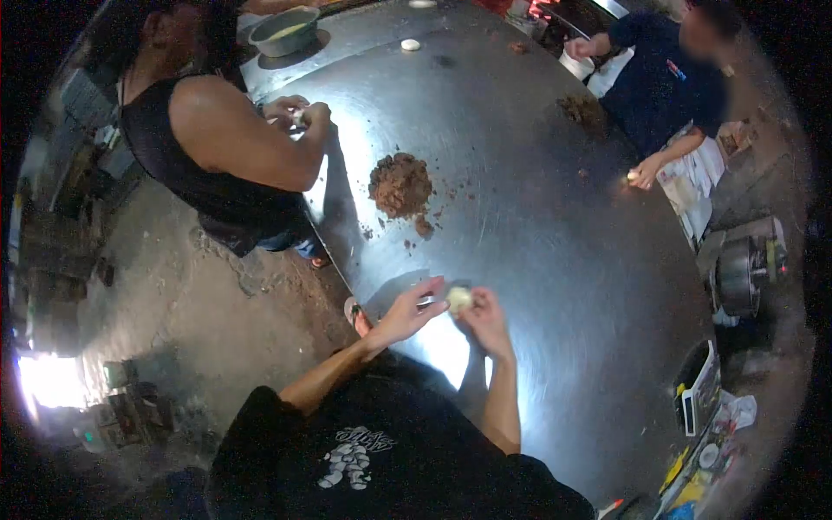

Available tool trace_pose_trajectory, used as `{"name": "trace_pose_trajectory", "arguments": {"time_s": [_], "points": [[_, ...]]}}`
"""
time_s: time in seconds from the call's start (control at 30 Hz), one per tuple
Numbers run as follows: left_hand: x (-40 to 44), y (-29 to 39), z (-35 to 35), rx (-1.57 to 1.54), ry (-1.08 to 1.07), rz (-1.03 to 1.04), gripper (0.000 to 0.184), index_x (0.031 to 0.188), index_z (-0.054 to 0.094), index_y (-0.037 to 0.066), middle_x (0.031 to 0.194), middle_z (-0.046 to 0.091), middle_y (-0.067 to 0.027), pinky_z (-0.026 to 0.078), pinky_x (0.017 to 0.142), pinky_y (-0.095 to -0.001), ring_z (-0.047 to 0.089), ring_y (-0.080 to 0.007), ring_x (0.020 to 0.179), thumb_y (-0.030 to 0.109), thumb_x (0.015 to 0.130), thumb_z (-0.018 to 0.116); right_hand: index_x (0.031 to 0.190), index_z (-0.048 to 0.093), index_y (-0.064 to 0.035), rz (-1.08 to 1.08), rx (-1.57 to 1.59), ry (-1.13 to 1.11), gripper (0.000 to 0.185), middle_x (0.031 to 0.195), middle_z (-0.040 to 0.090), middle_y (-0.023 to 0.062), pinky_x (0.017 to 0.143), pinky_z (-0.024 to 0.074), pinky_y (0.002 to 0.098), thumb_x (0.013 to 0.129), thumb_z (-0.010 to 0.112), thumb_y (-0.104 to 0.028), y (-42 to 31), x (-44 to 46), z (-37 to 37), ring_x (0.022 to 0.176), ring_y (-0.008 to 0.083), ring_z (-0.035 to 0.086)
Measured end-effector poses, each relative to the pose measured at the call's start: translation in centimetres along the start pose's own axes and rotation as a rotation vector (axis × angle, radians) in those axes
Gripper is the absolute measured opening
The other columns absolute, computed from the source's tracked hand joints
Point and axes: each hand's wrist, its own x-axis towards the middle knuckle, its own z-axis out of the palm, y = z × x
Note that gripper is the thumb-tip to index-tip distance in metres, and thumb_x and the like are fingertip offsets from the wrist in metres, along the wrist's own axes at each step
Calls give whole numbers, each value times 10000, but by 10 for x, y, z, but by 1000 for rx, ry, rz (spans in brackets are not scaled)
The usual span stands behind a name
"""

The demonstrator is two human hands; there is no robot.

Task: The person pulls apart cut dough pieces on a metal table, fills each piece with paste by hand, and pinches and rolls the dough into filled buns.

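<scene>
Just over the near part of the metal table, my right hand (487, 322) pinches a small pale lump of dough (459, 301) between thumb and fingers. My left hand (414, 312) is on the dough's left side, thumb and fingers apart, with the thumb tip at or very near the dough. A thin bright strip shows in the gap of the left hand; I cannot tell whether it is a tool or table shine. Farther forward, a crumbly brown mound (399, 185) lies on the table, with loose crumbs scattered around it.
On the left, a person (217, 130) works something small in both hands. Another person (663, 82) at the far right holds a pale piece. A basin (284, 33) and a white round piece (410, 44) are at the back. A metal pot (738, 276) stands beyond the right edge.
</scene>
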Motion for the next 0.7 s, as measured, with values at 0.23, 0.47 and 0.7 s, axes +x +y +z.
{"name": "trace_pose_trajectory", "arguments": {"time_s": [0.23,0.47,0.7], "points": [[-16,16,-30,140,-12,-138,377,1157,634,-14,953,673,-81,508,736,-280,607,-136,850,268,908,650,1209,522,-36,1,-252,-108,338,950,632,76,758,503,246,894,638,-72,-18,-1,47,875,145,619],[-33,-3,-86,65,154,-212,422,1148,623,-22,971,642,-54,446,778,-262,556,-114,879,340,931,616,1185,609,-26,-672,-1037,-66,365,1132,639,157,917,439,434,828,660,-85,-31,128,56,1036,334,591],[-55,5,-100,-733,356,-149,517,1265,485,-71,1245,569,-145,408,1051,-386,546,-242,1180,351,971,541,1131,654,-17,-687,-1300,-165,305,1122,652,168,930,467,383,832,648,-78,-18,187,76,1033,321,608]]}}
